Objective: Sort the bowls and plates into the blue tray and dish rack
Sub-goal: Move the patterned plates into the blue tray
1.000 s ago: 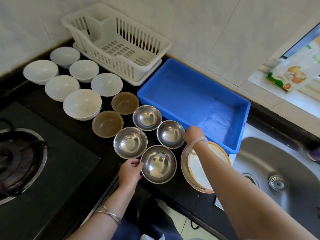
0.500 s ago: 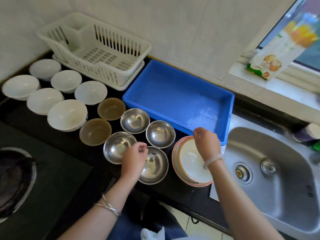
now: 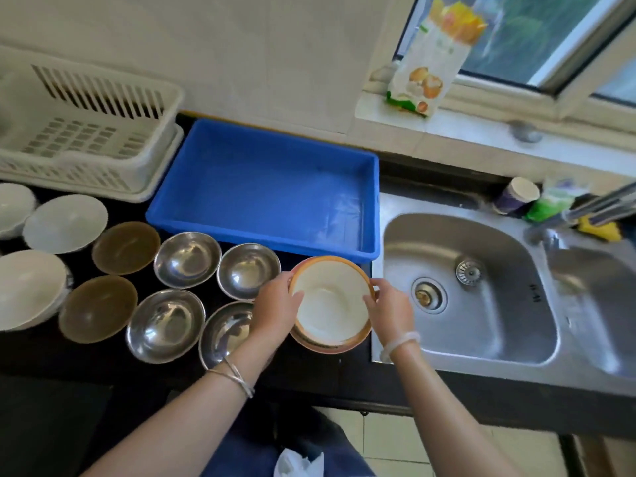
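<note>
plates (image 3: 331,304) stacked beside blue tray (image 3: 268,187), both hands gripping top plate's rim.

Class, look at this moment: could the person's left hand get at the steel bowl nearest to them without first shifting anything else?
Probably yes. The left hand is on the plates, its wrist right over that steel bowl, with nothing stacked in it.

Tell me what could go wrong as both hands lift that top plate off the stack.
1. The left hand and right hand pinch the top plate only at its rim; it could slip back onto the plate stack beneath.
2. The stack sits close to the counter's front edge and the sink; a nudge might push it off.
3. The left forearm crosses the nearest steel bowl and could knock it.
</note>
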